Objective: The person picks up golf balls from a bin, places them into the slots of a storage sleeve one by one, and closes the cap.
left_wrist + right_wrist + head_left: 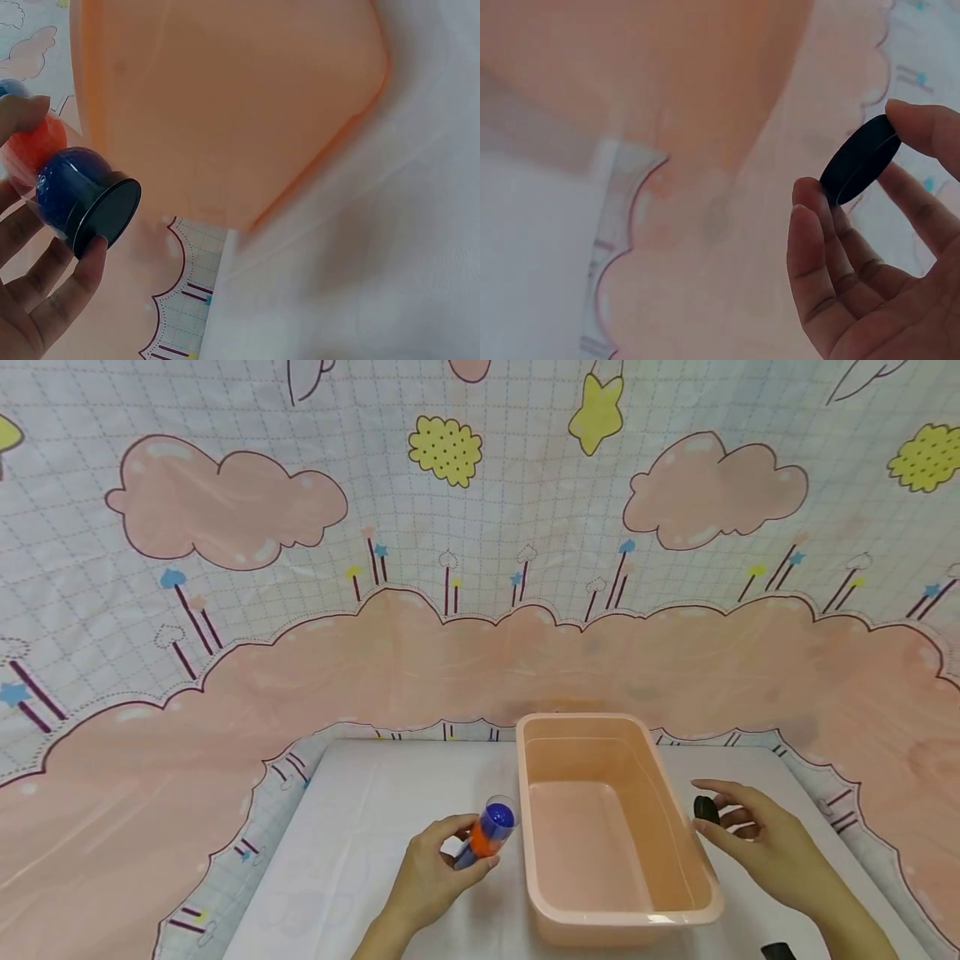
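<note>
My left hand [435,870] grips a clear plastic tube [507,811] left of the peach basin [626,916]. Inside the tube, a blue ball [498,816] is at the upper end and an orange ball [37,146] in the middle. Another dark blue ball [69,184] sits against the black cap [110,217] that closes the lower end. The tube leans, its upper end tipped toward the basin. On the basin's right side, my right hand [780,847] pinches a round black lid [861,159] between thumb and fingers.
The deep rectangular basin stands on a white table [390,785], with bare floor showing inside. A small black object [777,951] lies at the bottom edge of the head view, partly cut off. Behind the table hangs a patterned cloth [480,668] with pink clouds.
</note>
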Available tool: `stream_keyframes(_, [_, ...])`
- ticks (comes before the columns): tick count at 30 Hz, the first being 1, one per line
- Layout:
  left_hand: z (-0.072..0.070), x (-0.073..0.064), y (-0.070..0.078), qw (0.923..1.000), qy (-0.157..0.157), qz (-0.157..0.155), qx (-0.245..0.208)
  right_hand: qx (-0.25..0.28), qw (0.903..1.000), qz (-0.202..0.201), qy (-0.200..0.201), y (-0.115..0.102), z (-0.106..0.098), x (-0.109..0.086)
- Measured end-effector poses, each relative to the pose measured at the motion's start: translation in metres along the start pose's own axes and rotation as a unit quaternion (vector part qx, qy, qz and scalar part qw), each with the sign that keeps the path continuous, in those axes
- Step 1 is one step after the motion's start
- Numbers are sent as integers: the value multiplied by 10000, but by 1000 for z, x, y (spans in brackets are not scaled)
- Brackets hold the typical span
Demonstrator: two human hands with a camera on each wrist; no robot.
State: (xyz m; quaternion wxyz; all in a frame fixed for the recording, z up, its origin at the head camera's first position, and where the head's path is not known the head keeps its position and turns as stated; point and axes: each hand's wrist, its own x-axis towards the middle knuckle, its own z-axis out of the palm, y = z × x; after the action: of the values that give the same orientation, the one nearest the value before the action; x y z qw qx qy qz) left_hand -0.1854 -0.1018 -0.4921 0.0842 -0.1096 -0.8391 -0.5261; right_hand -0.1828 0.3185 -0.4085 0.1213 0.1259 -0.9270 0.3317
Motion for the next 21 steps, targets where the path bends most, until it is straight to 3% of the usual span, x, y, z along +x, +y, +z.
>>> stream_keyframes(5, [1, -1, 4, 10000, 37, 73, -51, 512, 9960, -731, 53, -36, 14, 6])
stream_keyframes(8, [1, -2, 5, 9999, 46, 114, -57, 913, 9912, -956, -94, -54, 26, 11])
stream_keyframes(14, [1, -3, 6, 9998, 66, 161, 13, 1642, 9813, -910, -430, -82, 53, 20])
stream_keyframes(21, [1, -5, 10, 9996, 120, 232, 93, 2537, 9614, -932, -510, -109, 85, 30])
